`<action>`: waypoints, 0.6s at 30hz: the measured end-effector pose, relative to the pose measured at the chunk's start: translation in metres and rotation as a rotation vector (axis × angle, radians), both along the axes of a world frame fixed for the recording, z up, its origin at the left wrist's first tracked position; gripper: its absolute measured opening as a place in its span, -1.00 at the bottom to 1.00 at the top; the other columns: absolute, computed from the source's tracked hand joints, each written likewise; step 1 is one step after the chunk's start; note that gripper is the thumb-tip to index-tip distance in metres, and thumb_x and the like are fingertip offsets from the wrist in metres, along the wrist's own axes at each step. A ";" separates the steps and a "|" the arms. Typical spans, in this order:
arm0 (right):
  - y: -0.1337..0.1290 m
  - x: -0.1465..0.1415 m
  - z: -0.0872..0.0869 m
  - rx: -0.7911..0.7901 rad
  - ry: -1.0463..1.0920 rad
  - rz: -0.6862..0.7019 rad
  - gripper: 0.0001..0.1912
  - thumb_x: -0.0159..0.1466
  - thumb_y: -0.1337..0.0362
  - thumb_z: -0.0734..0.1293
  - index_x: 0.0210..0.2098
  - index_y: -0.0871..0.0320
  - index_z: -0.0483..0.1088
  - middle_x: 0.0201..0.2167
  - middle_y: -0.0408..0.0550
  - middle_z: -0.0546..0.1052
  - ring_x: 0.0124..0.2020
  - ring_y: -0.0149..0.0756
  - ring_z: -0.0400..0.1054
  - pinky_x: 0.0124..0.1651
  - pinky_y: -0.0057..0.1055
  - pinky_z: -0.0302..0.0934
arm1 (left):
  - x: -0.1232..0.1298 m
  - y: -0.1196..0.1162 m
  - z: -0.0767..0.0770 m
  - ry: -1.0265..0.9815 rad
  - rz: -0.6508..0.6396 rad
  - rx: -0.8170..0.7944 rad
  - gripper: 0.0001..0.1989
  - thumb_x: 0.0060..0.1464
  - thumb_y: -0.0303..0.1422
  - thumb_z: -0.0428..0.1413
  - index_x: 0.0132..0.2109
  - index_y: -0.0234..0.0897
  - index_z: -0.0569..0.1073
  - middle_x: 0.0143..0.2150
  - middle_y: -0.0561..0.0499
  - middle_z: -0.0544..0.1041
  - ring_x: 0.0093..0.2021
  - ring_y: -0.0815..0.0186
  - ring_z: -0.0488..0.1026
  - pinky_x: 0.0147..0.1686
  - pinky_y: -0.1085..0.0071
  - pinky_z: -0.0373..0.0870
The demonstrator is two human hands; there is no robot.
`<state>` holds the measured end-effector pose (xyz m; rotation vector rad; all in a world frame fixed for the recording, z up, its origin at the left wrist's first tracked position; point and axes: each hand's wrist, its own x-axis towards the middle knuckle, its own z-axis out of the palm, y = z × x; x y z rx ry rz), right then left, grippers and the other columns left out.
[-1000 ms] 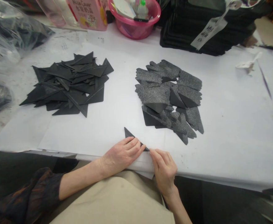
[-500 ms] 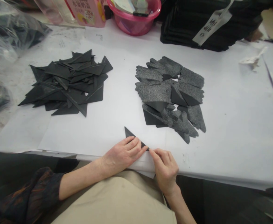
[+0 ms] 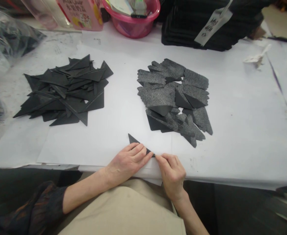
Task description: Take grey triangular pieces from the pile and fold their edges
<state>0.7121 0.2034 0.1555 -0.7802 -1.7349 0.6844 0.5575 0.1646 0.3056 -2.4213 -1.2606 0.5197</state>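
A thin black triangular piece [image 3: 133, 139] lies slantwise on the white paper near the table's front edge. My left hand [image 3: 129, 159] covers its middle, fingers together and pressing it down. At the right end of the piece, my right hand [image 3: 172, 175] has thumb and forefinger closed in a pinch on its tip. Much of the piece is hidden beneath the left fingers. To the left is a pile of similar black triangles [image 3: 67, 91]. To the right is a spread of pieces with speckled grey, scallop-ended faces [image 3: 158, 94], some showing black triangular sides.
White paper [image 3: 243, 140] covers the table. Along the back stand a pink carton [image 3: 84, 16], a pink basin [image 3: 133, 27] with items inside, and a stack of black sheets [image 3: 180, 36] with a handwritten tag. Clear plastic bags [image 3: 1, 52] lie at far left.
The whole view has shifted slightly, so the piles appear farther left. Both hands keep the same hold on the black triangular piece, with little visible movement.
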 end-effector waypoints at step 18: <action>-0.017 0.014 0.025 -0.396 0.128 0.250 -0.85 0.37 0.31 0.24 -0.35 0.13 0.35 -0.39 -0.13 0.42 -0.33 -0.34 0.29 -0.25 -0.38 0.14 | 0.009 -0.001 0.003 -0.123 -0.169 -0.051 -0.86 0.19 -0.47 0.07 -0.11 -0.41 0.44 -0.36 -0.04 0.45 -0.29 0.26 0.42 -0.26 0.29 0.36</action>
